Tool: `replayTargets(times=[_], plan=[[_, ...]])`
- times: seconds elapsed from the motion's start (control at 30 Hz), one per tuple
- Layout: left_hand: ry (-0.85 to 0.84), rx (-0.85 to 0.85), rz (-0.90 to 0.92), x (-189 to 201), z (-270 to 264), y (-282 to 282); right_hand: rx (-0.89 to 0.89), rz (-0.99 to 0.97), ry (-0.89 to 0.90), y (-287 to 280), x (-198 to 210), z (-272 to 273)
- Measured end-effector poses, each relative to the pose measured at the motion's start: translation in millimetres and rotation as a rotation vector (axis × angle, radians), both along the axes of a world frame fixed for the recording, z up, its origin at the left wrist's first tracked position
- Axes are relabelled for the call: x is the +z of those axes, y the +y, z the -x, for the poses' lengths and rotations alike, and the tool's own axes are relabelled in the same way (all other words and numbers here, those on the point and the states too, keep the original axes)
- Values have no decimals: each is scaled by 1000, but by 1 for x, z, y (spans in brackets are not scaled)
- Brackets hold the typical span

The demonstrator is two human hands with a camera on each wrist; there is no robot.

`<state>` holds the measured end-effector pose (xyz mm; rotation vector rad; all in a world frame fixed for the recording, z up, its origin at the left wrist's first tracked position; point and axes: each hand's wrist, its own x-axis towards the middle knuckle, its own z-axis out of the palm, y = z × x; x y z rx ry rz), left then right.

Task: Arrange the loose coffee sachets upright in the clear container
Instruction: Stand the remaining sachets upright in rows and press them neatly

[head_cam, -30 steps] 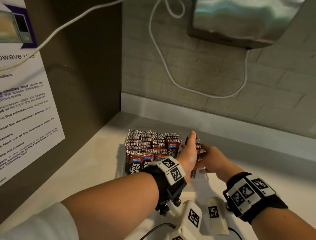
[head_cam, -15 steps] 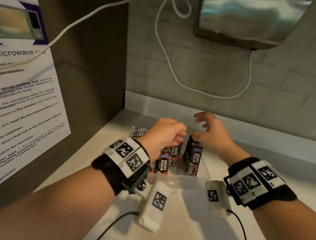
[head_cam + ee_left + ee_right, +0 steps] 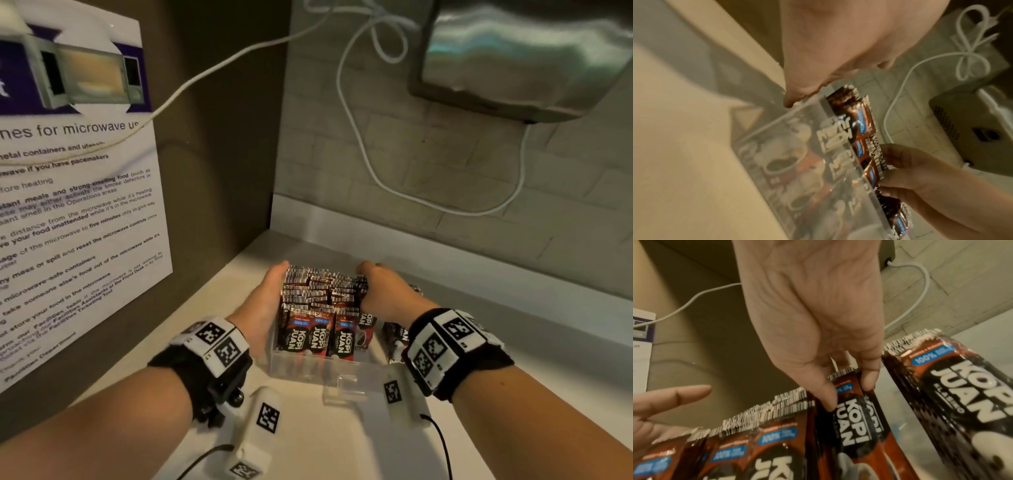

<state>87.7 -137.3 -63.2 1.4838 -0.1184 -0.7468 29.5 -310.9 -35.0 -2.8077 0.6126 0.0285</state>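
**Almost all the coffee packs are standing up**

The coffee sachets (image 3: 320,301) stand upright in tight rows inside the clear container (image 3: 308,371), which sits on the white counter (image 3: 342,438) near the corner. Most of the job looks done. A small bunch of sachets (image 3: 399,334) stands apart on the right side of the box, so these may need to be pushed in with the rest.

The left hand (image 3: 263,305) lies flat, fingers straight, against the left side of the big block. The right hand (image 3: 383,291) is on the block's right side, and its fingertips (image 3: 829,402) pinch one sachet (image 3: 855,421) at the top. The block sits between both hands.
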Motion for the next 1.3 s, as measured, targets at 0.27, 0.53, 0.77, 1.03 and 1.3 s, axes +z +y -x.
replayTargets(times=[0.27, 0.53, 0.77, 1.03, 1.3], plan=[[123, -59, 83, -14, -7, -6, -23, 9, -39, -4, -4, -2], [138, -93, 87, -11, -6, -5, -40, 63, -83, -9, -3, 6], [86, 32, 115, 8, 5, 0, -25, 69, -158, -9, 9, 13], [-584, 280, 193, 30, 6, -14, -61, 94, -401, -19, 54, 38], [-460, -179, 228, 32, 58, -63, -67, 21, -426, -35, 70, 85]])
